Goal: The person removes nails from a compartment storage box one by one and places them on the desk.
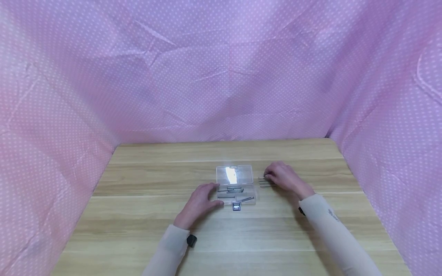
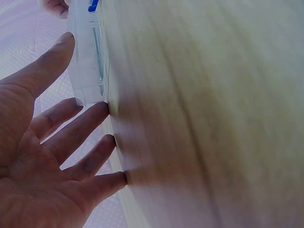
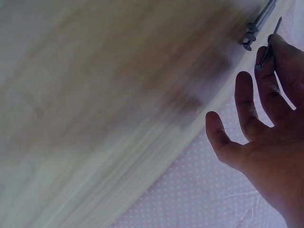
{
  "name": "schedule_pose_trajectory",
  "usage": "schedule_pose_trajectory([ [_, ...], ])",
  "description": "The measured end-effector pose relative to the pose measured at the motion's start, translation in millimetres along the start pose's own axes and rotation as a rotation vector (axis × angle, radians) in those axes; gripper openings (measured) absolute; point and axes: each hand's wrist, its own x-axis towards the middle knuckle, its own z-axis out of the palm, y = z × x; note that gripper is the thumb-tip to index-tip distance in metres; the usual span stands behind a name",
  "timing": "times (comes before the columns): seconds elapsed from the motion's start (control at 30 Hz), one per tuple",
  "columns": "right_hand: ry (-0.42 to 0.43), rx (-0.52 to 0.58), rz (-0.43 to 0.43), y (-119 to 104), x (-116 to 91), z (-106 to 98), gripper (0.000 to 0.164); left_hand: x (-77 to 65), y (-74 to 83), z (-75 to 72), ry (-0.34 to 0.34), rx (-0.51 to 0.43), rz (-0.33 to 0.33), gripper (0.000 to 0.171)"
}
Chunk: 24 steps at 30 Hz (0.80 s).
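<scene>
A clear plastic box (image 1: 256, 193) lies with its lid (image 1: 244, 175) raised at the back; several nails (image 1: 235, 190) lie in it. At the left end of the box my left hand (image 1: 200, 201) holds it, thumb at the front and index finger toward the back corner. In the left wrist view the thumb of the left hand (image 2: 52, 142) touches the box wall (image 2: 85, 66). To the right of the box, my right hand (image 1: 284, 177) pinches a nail (image 3: 269, 50) between thumb and index finger, just above the table. Several more nails (image 3: 251, 35) lie beside it.
A blue-edged latch (image 1: 236, 206) hangs at the front of the box. Wood-grain tabletop (image 1: 138, 214) spreads around both hands. Pink dotted cloth (image 1: 221, 76) stands as walls behind and at both sides.
</scene>
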Motion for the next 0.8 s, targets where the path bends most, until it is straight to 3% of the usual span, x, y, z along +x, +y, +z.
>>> schedule_pose_trajectory([
  [0.8, -0.057, -0.020, 0.065, 2.3, 3.7, 4.3, 0.008, -1.8, 1.5, 2.1, -0.001, -0.014, -0.022, 0.072],
])
